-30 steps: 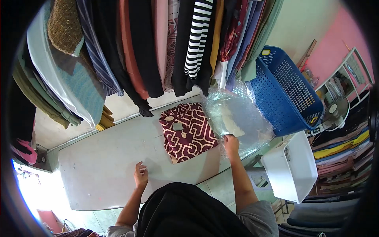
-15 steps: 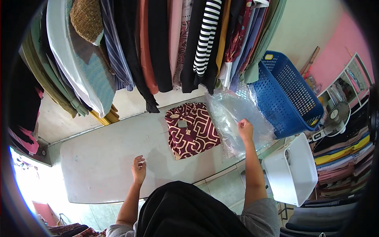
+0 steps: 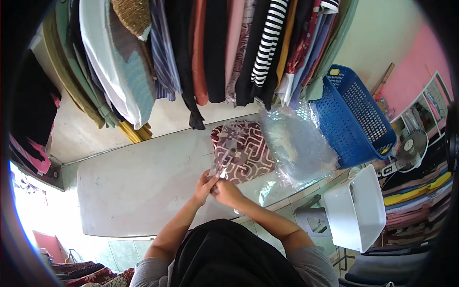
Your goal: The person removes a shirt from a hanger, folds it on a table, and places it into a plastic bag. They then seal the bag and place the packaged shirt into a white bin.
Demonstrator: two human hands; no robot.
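A clear plastic bag (image 3: 230,143) hangs from my two hands, spread over part of a folded maroon garment (image 3: 253,155) with a cream looping pattern. My left hand (image 3: 204,189) pinches the bag near its lower left corner. Close beside it, my right hand (image 3: 228,193) is closed on the same edge, its fingertips partly hidden. The garment lies on a long pale table (image 3: 138,186), seen blurred through the plastic. To its right rests a stack of clear plastic bags (image 3: 299,150).
Clothes on hangers (image 3: 215,52) hang low along the table's far side. A blue perforated basket (image 3: 342,124) stands at the right end, near a white bin (image 3: 356,208) and a small fan (image 3: 411,148). Folded clothes (image 3: 413,191) are piled far right.
My right hand has come left from the bag stack with a clear bag. My left hand has moved right to meet it, and the bag now overlaps the garment. The view has shifted slightly.
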